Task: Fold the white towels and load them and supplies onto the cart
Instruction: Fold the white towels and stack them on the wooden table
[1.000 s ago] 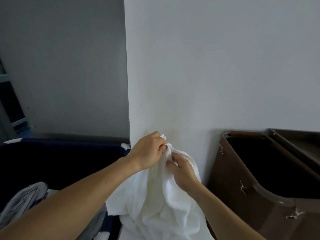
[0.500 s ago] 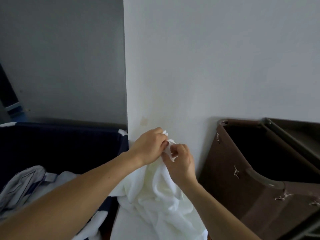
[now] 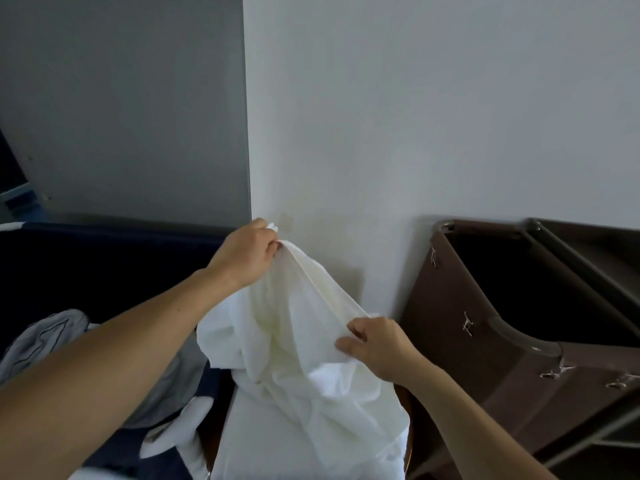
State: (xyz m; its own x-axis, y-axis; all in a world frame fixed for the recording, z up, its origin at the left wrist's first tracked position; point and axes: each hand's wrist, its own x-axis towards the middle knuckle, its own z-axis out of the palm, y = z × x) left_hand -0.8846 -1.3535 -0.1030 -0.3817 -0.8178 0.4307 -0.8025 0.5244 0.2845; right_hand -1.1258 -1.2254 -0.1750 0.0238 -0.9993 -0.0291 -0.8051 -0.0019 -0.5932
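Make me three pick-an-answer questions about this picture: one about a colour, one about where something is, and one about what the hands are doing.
1. The soft cloth towel is:
A red
B white
C green

2. The brown fabric bin stands on the towel's:
A left
B right
C top

3. The left hand and right hand:
A both pinch the towel
B both hang empty
C both rest on the bin

Answers:
1 B: the cloth hanging from the hands is white.
2 B: the bin is at the picture's right side, against the wall.
3 A: each hand's fingers pinch the towel's edge, the left higher up.
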